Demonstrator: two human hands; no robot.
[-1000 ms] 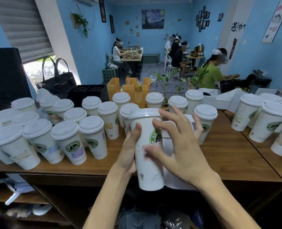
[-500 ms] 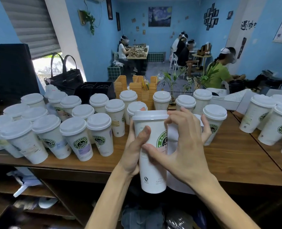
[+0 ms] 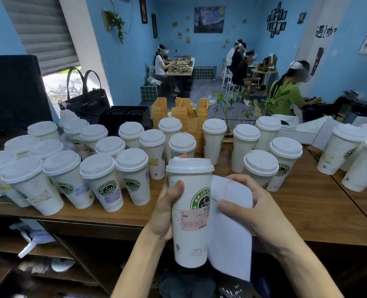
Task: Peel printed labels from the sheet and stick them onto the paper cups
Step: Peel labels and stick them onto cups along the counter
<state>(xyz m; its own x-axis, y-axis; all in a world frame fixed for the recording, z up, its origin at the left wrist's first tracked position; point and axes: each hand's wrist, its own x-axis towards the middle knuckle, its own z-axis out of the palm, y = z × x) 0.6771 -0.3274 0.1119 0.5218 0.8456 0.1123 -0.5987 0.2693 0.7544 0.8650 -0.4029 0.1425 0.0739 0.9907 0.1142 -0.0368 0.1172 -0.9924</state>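
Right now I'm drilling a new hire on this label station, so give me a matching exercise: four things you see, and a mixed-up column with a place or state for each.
Things:
1. held cup
2. pink label
3. white sheet
4. black handbag

Places or states:
A. gripped by the right hand, beside the cup
B. stuck on the cup's side, below the green logo
C. at the far left of the counter, behind the lidded cups
D. gripped by the left hand, off the counter

Pairs: 1-D, 2-B, 3-A, 4-C
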